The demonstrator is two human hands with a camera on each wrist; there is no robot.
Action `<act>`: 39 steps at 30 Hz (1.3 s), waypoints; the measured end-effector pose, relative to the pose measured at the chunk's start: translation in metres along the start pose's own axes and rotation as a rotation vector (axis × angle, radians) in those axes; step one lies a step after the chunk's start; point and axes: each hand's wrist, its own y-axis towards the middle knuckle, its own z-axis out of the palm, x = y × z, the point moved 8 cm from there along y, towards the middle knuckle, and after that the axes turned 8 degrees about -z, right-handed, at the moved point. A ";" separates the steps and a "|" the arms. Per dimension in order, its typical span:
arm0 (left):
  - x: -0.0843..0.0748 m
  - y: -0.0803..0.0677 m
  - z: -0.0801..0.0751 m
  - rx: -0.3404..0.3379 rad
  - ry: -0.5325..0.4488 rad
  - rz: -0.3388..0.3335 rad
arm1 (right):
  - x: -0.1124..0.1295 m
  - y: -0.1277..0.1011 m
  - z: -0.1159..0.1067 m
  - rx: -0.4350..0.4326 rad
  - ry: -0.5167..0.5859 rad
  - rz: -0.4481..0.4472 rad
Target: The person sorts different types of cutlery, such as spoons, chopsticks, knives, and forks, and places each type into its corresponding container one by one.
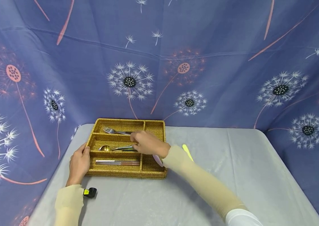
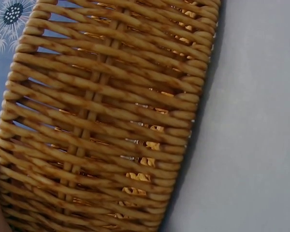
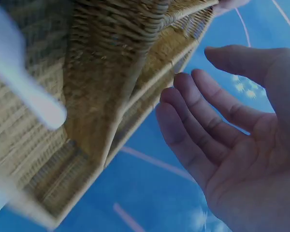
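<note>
Here the right hand (image 1: 147, 142) hovers over the middle of the golden-brown woven wicker cutlery tray (image 1: 153, 125), and the right wrist view shows its fingers (image 3: 193, 130) straight and slightly spread, palm bare, holding nothing. Just under those fingertips, in the tray's middle long compartment, lies a gold-bowled metal spoon (image 1: 111, 148), its handle running toward the hand; whether a fingertip touches the handle cannot be told. In the far compartment lies a silver metal fork (image 1: 114, 131), also ending close to the hand. In the near compartment lies a pair of silver and reddish-brown chopsticks (image 1: 117, 162), apart from both hands. The left hand (image 1: 79, 163) rests against the tray's left wall, fingers laid along the rim; how firmly it grips is not clear. The tray stands on a pale grey tablecloth (image 1: 233, 175).
</note>
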 end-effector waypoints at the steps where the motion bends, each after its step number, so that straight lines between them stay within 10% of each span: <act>1: 0.000 0.000 0.000 0.000 0.001 0.002 | -0.003 -0.010 -0.004 -0.034 0.012 0.008; 20: -0.001 0.000 0.000 -0.002 0.006 -0.004 | -0.063 -0.183 -0.014 -0.324 0.034 0.310; 39: 0.000 0.001 0.001 0.008 0.006 -0.016 | -0.098 -0.253 -0.001 -0.280 0.082 0.569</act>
